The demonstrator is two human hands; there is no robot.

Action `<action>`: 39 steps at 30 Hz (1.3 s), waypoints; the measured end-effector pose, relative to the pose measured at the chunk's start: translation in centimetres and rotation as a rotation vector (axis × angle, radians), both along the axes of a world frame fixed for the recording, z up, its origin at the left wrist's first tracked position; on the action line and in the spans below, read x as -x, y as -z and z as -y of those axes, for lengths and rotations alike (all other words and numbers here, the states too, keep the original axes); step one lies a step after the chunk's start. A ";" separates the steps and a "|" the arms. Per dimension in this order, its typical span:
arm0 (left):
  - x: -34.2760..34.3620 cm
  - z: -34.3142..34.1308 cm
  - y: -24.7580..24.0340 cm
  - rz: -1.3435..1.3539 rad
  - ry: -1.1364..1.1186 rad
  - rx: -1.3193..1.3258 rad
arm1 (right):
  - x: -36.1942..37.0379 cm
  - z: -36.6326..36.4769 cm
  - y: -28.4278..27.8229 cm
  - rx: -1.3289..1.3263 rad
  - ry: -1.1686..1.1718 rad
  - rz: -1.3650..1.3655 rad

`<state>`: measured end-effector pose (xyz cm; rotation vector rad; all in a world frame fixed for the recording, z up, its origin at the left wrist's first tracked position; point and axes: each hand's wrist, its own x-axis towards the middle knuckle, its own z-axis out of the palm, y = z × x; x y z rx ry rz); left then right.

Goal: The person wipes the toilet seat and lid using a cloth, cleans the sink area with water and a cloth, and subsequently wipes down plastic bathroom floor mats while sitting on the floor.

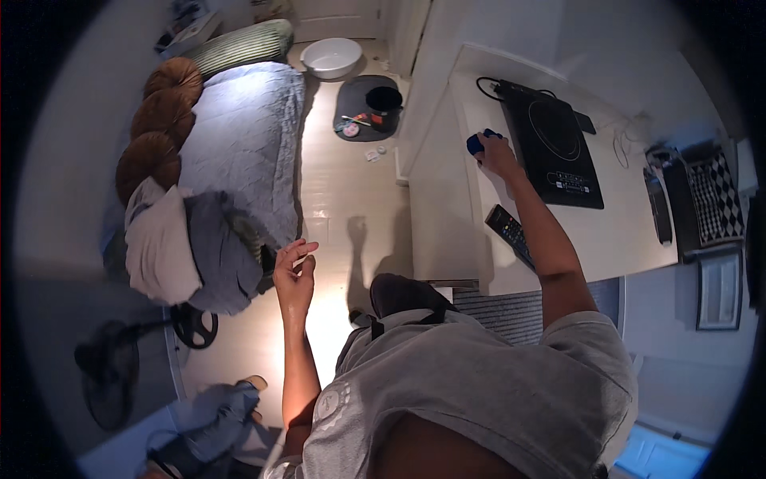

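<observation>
My right hand point(499, 157) is closed around a bunched dark blue cloth point(476, 143), pressed on the white tabletop point(614, 231) near its left edge. Just to the right of that hand lies a black induction cooker point(550, 132) with a round ring on its top and a control panel at its near end. A dark remote control point(509, 229) rests below the hand, partly covered by my right forearm. Over the floor, beside the bed, hovers my left hand point(295, 271) with nothing in it; its fingers are loosely bent and apart.
On the left stands a bed point(247, 136) with brown round cushions point(163, 112) and heaped bedding point(163, 247). A white basin point(331, 58) and a black bucket point(384, 108) on a grey mat are on the floor ahead. A fan point(108, 359) stands lower left, near a pile of clothes point(207, 431).
</observation>
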<state>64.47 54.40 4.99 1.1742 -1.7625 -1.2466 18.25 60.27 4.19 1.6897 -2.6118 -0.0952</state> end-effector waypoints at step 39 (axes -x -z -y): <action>54.5 66.3 48.5 0.371 0.719 -0.978 | 5.1 27.6 6.8 0.381 1.089 -0.603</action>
